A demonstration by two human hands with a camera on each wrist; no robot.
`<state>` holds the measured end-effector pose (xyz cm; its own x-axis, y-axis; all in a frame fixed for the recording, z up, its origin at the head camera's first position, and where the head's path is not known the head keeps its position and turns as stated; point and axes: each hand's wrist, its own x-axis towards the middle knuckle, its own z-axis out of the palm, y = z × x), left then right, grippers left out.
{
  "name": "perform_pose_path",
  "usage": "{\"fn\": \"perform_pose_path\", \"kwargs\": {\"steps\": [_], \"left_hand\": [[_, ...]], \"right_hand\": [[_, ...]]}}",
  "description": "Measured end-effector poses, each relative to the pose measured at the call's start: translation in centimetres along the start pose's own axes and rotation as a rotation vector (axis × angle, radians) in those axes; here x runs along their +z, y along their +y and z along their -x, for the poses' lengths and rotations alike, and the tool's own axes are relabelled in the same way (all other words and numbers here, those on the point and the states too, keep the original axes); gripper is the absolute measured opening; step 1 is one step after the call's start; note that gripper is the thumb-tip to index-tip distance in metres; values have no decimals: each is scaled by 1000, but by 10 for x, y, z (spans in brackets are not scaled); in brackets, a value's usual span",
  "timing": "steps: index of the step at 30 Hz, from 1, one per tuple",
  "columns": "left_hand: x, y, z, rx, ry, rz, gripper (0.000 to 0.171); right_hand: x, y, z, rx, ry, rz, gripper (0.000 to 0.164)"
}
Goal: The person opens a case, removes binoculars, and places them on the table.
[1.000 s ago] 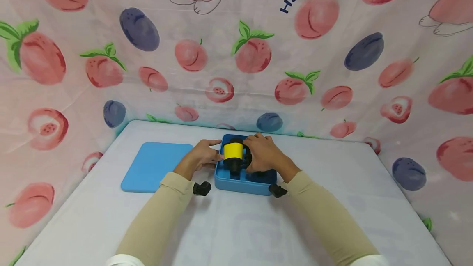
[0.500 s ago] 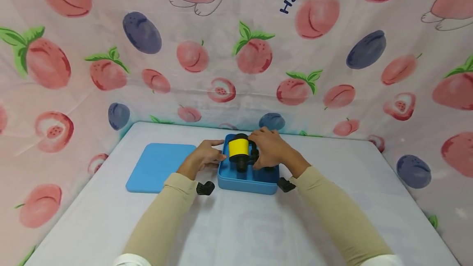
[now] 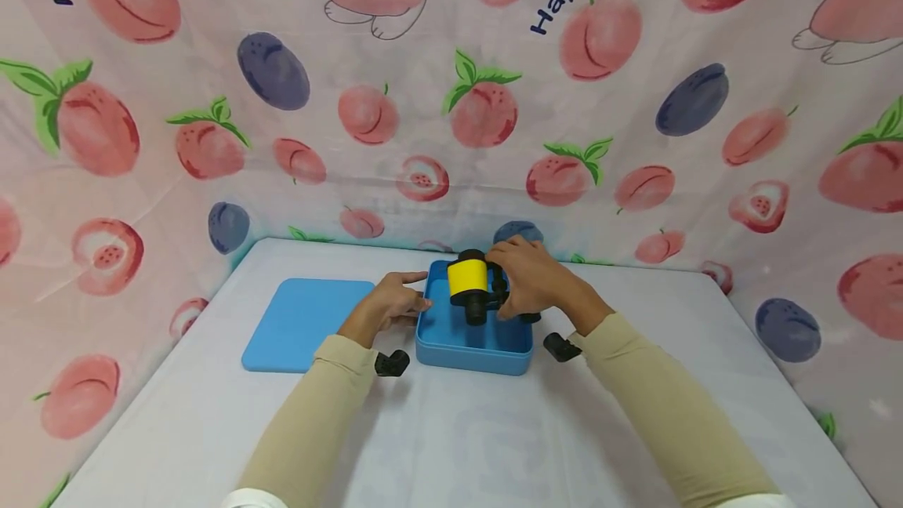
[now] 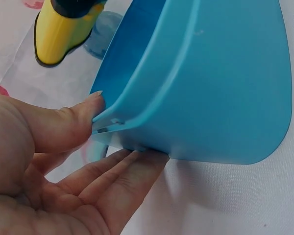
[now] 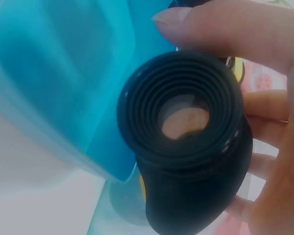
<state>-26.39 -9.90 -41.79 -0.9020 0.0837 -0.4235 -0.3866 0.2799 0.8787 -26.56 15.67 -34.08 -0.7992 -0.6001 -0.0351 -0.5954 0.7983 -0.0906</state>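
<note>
A pair of black and yellow binoculars (image 3: pixel 469 277) hangs over the blue box (image 3: pixel 473 359), above its floor. My right hand (image 3: pixel 532 277) grips the binoculars from the right side, thumb toward me and fingers at the far side. In the right wrist view a black eyepiece (image 5: pixel 179 110) faces the camera, beside the box's corner. My left hand (image 3: pixel 388 300) holds the left wall of the box. In the left wrist view its thumb (image 4: pixel 71 122) lies at the rim and its fingers (image 4: pixel 132 183) touch the lower outside. The palm side of my right hand is partly hidden.
A flat blue lid (image 3: pixel 303 328) lies on the white table (image 3: pixel 451 445), left of the box. Black wrist mounts (image 3: pixel 391 363) show at both cuffs. A fruit-patterned cloth (image 3: pixel 466 194) hangs behind the table and along its sides.
My right hand has lifted the binoculars from inside the box, up and to the right, baring more of the box floor. The left hand keeps its hold on the box wall.
</note>
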Motion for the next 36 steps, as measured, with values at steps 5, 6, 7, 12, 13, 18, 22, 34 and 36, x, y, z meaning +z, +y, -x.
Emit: {"fn": "perform_pose_path", "kwargs": {"steps": [5,6,7,12,13,18,22,34,36], "left_hand": [[1,1,1,5,7,-3,74],[0,1,2,6,6,-4,73],[0,1,2,8,7,-7,73],[-2,0,4,23,2,0,73],[-3,-1,5,27,0,1,72],[-4,-1,7,31,-13,8,72],[-4,-3,7,25,-13,9,72],[-2,-4,9,28,-22,10,72],[-3,-4,9,28,-20,11,72]], "right_hand": [[-5,6,6,8,18,2,92],[-5,7,7,9,19,2,93],[-6,8,8,11,19,5,93],[-12,13,15,12,25,13,94],[-13,14,17,12,29,14,94],[-11,21,25,21,54,1,91],[-8,25,29,28,61,-13,89],[-8,34,44,39,82,-20,87],[-8,36,46,43,83,-24,86]]}}
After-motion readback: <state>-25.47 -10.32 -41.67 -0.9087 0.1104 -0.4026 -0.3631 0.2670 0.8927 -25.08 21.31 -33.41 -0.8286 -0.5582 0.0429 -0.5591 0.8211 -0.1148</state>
